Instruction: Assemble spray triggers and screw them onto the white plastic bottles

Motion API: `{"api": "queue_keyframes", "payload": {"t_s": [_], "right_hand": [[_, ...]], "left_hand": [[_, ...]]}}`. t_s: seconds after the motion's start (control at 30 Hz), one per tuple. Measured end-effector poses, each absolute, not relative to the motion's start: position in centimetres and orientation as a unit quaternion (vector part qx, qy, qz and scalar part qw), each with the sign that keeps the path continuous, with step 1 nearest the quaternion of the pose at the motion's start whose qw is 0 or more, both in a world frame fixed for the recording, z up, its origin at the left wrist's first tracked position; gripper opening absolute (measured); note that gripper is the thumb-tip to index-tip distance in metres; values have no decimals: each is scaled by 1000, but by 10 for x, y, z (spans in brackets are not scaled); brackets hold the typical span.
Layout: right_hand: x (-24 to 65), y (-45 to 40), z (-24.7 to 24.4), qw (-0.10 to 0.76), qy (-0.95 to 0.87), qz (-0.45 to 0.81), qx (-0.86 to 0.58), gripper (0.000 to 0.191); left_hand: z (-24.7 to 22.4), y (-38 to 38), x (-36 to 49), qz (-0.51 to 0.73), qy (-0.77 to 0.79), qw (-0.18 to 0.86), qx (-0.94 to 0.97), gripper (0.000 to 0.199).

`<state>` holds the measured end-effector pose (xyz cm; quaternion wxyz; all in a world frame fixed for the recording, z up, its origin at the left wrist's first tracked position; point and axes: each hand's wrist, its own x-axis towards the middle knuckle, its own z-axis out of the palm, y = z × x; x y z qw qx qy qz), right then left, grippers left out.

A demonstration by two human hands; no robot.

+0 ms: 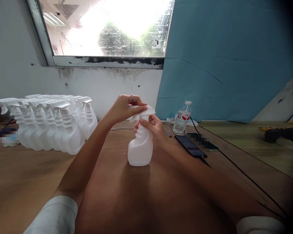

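Note:
A white plastic spray bottle [140, 150] stands upright on the brown table in front of me, its trigger head fitted at the neck. My left hand [127, 107] grips the trigger head from above and the left, thumb along its top; a ring shows on one finger. Lower down, my right hand [153, 126] is wrapped round the bottle's neck from the right, with its thumb across the front. Some of the right fingers are hidden behind the bottle. To the left, several matching spray bottles [72, 133] stand in tight rows with their trigger heads on.
A clear water bottle [182, 118] stands at the back right, near a dark phone [190, 146] and a second device with a black cable [249, 178]. The wall, window [107, 32] and blue cloth [222, 61] bound the table [107, 195] behind.

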<state>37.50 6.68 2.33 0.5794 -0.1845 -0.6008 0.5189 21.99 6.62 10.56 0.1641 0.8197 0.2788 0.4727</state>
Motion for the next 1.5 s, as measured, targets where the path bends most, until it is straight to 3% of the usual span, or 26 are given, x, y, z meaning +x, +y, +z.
{"api": "queue_keyframes", "payload": {"t_s": [0.23,0.4,0.57,0.77,1.0,1.5], "right_hand": [[376,67,22,559,-606,547,-143,34],[374,68,23,589,-597,508,-200,41],[377,68,22,554,-602,561,-127,33],[375,68,24,580,-600,520,-182,38],[380,70,22,542,-608,562,-144,37],[375,70,26,565,-617,518,-179,38]], "left_hand": [[105,67,220,472,275,155,823,22],[105,66,219,467,282,162,823,22],[105,66,219,470,275,160,823,21],[105,64,220,468,286,159,821,21],[105,66,219,470,274,157,824,22],[104,67,220,466,295,152,821,22]]}}
